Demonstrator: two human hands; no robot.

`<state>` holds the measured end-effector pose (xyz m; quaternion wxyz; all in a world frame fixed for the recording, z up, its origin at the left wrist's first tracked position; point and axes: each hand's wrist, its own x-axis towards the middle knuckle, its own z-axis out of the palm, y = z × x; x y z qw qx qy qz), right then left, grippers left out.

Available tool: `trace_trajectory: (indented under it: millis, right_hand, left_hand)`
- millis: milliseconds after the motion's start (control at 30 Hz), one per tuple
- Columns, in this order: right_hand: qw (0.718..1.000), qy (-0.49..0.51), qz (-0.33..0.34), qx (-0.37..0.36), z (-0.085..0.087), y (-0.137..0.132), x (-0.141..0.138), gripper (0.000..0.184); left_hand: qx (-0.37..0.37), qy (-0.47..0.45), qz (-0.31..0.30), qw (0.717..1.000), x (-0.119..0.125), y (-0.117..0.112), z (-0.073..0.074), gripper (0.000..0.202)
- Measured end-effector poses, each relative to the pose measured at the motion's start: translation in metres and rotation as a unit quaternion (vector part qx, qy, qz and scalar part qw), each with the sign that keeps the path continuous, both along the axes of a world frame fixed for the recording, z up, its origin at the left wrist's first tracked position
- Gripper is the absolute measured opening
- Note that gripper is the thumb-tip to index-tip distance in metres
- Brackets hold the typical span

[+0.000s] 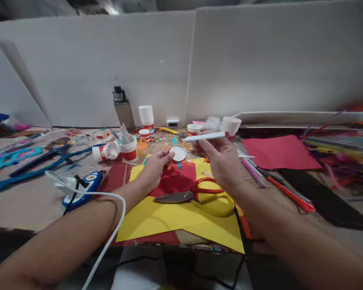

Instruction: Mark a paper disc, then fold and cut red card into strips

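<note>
My left hand (156, 166) pinches the edge of a small white paper disc (179, 153), which has teal and orange strips sticking out around its rim. In my right hand (219, 157) is a white marker (205, 137) with a red end, its tip pointing left above the disc. Below both hands lie a red paper sheet (177, 180) and yellow paper (169, 219). A pair of scissors (177, 197) with red and yellow handles rests on these sheets, blades to the left.
Stacked white cups (145, 115) stand at the back, near a cup of sticks (128, 150). A blue-and-white glue gun (89, 189) with a white cord lies left. Red paper (281, 152), a black sheet (326, 197) and colourful pipe cleaners (347, 161) are on the right.
</note>
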<state>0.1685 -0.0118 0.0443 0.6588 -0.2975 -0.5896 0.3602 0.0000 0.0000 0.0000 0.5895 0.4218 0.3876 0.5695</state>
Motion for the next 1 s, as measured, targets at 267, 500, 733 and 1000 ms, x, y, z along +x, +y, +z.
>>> trace_trajectory:
  millis: [267,500,733,1000]
  right_hand:
    - [0.996,-0.089,0.005,0.017,-0.019,-0.007,-0.001,0.018]
    - [0.975,-0.204,-0.033,0.086,-0.024,-0.011,0.002,0.017]
    - [0.957,-0.242,-0.101,0.122,-0.025,-0.011,0.0,0.009]
    - [0.956,-0.253,-0.104,0.111,-0.03,-0.009,0.002,0.013]
  left_hand:
    - [0.007,-0.008,-0.026,1.0,0.004,-0.003,-0.003,0.028]
    - [-0.004,-0.022,-0.055,0.998,0.007,-0.011,0.001,0.034]
    - [0.008,-0.026,-0.051,0.998,0.01,-0.013,0.001,0.036]
    - [0.027,-0.008,-0.068,0.997,0.011,-0.01,-0.008,0.034]
